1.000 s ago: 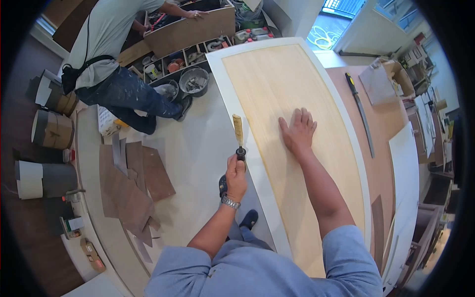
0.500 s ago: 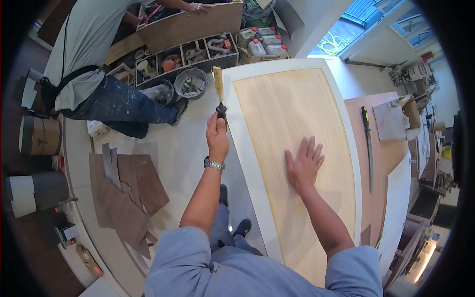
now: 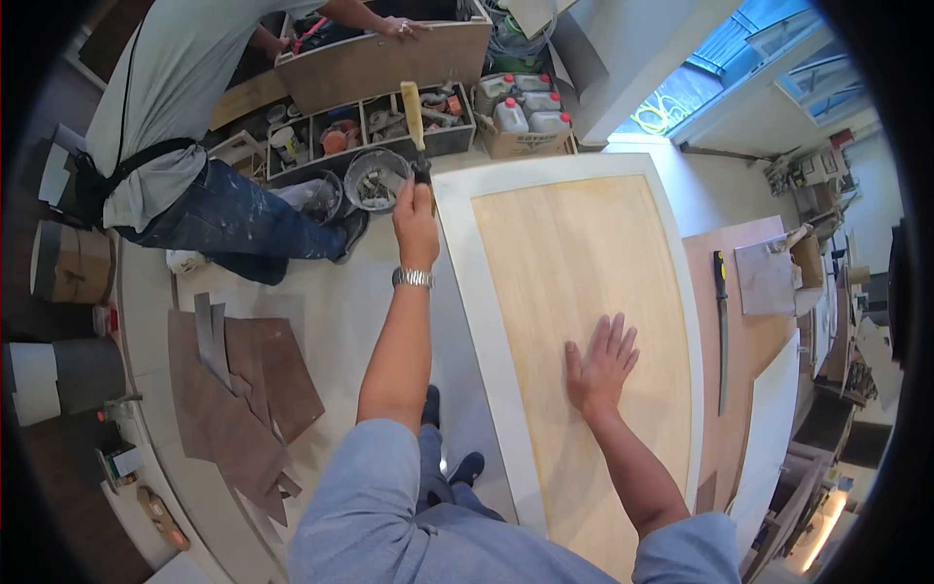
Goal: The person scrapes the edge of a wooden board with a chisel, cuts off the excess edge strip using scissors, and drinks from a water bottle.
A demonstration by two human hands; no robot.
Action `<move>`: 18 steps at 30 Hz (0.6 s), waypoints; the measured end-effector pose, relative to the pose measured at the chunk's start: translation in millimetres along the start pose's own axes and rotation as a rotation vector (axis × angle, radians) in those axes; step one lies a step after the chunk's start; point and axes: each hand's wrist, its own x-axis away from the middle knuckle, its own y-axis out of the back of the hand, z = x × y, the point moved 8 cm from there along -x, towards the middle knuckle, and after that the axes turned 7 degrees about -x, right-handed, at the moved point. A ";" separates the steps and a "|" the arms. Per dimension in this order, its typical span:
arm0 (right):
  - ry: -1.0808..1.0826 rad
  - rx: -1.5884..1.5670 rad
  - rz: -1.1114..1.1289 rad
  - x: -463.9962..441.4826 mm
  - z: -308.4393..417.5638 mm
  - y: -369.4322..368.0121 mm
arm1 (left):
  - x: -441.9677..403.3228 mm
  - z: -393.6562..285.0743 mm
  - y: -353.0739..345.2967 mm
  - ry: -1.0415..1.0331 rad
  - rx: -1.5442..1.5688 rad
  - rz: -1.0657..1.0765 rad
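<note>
My left hand [image 3: 416, 226] is closed around the black grip of a black-handled tool with a long yellowish head [image 3: 413, 115]. The head points away from me, past the far left corner of the panel; its exact kind is unclear. On the pale wood-faced panel [image 3: 584, 263], which has a white border [image 3: 465, 248], my right hand [image 3: 600, 365] lies flat with fingers spread. A metal-banded watch [image 3: 413, 278] is on my left wrist.
A co-worker [image 3: 165, 117] stands at far left, one hand [image 3: 402, 27] on a wooden box [image 3: 389, 66]. Near them are a bucket [image 3: 377, 180] and plastic jugs [image 3: 510, 115]. Brown sheet scraps [image 3: 229, 389] lie on the floor. A long-bladed tool [image 3: 722, 331] rests at right.
The view has shifted, so the panel sits lower in it. My left hand and the tool have moved forward and slightly left. My right hand stays flat on the panel.
</note>
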 end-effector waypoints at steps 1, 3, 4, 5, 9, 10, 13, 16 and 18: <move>0.006 0.003 -0.015 -2.2 0.8 0.8 | -0.6 -0.6 -1.3 -0.026 -0.004 -0.033; 0.012 0.019 -0.023 1.1 -1.6 -1.5 | -15.2 -0.6 -5.6 -0.001 0.002 0.003; 0.013 0.018 -0.025 3.0 -1.7 -2.2 | -21.6 -1.2 -4.4 0.021 0.001 0.020; 0.017 0.017 -0.028 3.7 -1.0 -1.9 | -28.1 -2.0 -5.0 0.034 -0.017 0.031; -0.003 0.003 -0.001 0.5 0.3 2.5 | -27.9 4.4 -4.5 0.019 0.027 0.030; 0.000 -0.006 -0.005 1.1 0.6 3.2 | -26.3 9.9 -1.6 0.028 0.039 0.044; 0.006 -0.026 -0.029 -0.7 -1.8 3.9 | -34.0 21.4 12.3 0.129 0.185 -0.022; 0.012 -0.032 -0.029 2.4 0.3 1.5 | -30.9 31.3 -2.6 0.170 0.228 0.032; 0.002 -0.014 -0.022 1.3 -1.6 1.7 | -27.4 15.2 -8.6 -0.037 0.081 -0.004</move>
